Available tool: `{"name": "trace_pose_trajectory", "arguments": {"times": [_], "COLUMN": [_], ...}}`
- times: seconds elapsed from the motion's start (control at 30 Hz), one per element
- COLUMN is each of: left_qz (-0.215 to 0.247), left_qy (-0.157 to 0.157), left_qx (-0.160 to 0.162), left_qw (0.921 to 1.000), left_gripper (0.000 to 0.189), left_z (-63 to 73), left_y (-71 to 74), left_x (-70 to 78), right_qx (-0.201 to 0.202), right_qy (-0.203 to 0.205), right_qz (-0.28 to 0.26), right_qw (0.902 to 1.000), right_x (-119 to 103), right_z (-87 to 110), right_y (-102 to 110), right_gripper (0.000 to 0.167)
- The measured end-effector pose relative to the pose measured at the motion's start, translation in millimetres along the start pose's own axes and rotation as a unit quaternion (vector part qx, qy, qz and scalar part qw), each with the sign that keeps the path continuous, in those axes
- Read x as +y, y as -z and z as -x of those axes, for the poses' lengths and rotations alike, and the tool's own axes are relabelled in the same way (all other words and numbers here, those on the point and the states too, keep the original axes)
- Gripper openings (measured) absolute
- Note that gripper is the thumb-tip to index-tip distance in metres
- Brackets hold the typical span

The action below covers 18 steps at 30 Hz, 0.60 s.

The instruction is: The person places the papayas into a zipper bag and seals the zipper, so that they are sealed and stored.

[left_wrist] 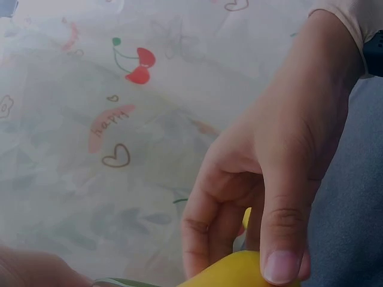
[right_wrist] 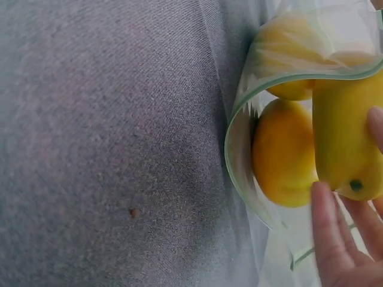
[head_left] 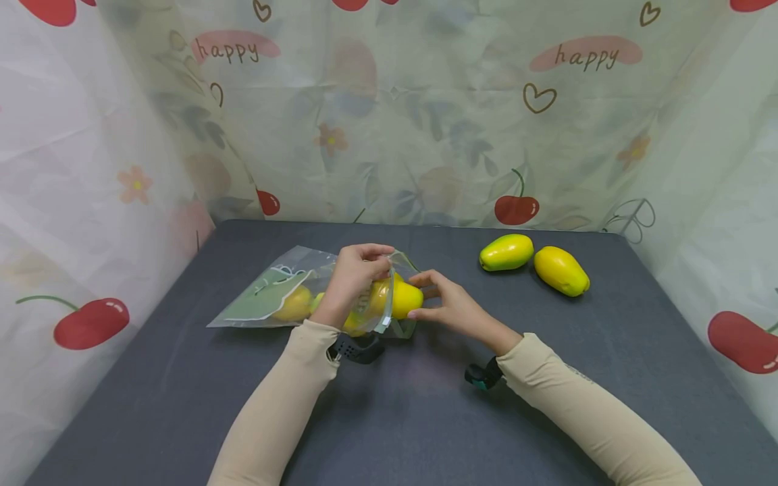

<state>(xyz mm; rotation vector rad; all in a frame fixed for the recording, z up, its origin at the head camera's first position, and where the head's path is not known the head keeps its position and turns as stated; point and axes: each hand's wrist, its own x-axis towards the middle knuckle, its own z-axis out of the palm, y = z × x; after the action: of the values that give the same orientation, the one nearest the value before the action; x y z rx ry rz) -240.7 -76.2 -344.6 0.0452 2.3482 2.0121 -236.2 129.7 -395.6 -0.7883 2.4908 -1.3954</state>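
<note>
A clear zip bag point(head_left: 246, 307) with a green printed panel lies on the dark table, its mouth facing right. Several yellow papayas point(right_wrist: 284, 155) are inside it. My left hand point(head_left: 355, 277) pinches the upper rim of the bag's mouth. At the opening, my right hand point(head_left: 452, 305) holds another yellow papaya point(head_left: 407, 299), thumb and fingers on its near end, the far end inside the bag. The right wrist view shows this papaya beside the others, within the curved rim. In the left wrist view the right thumb presses on its yellow skin.
Two more papayas, one greenish yellow point(head_left: 506, 252) and one yellow point(head_left: 562, 271), lie at the back right of the dark table point(head_left: 425, 418). Printed curtains point(head_left: 395, 135) hang behind the table and along both sides.
</note>
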Motion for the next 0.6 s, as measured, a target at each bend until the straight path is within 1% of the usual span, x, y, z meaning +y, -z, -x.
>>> {"name": "trace_pose_trajectory", "arguments": {"times": [0.13, 0.23, 0.4, 0.6], "left_qz": [0.001, 0.004, 0.002, 0.003], "left_qy": [-0.006, -0.012, -0.018, -0.018], "left_qx": [-0.001, -0.001, 0.000, 0.001], "left_qw": [1.0000, 0.9999, 0.9998, 0.9998], "left_gripper": [0.029, 0.028, 0.028, 0.029], "left_z": [0.9, 0.8, -0.1, -0.8], "left_y": [0.5, 1.2, 1.9, 1.6], "left_x": [0.7, 0.7, 0.8, 1.1], "right_qx": [0.005, 0.003, 0.001, 0.016], "right_qy": [-0.019, -0.021, -0.005, 0.028], "right_qz": [-0.027, -0.039, -0.033, -0.015], "right_qw": [0.9994, 0.9990, 0.9995, 0.9993], "right_x": [-0.1, -0.8, -2.6, -2.6], "right_z": [-0.5, -0.7, 0.2, 0.9], "right_y": [-1.1, -1.3, -1.0, 0.2], "right_gripper": [0.054, 0.051, 0.051, 0.051]}}
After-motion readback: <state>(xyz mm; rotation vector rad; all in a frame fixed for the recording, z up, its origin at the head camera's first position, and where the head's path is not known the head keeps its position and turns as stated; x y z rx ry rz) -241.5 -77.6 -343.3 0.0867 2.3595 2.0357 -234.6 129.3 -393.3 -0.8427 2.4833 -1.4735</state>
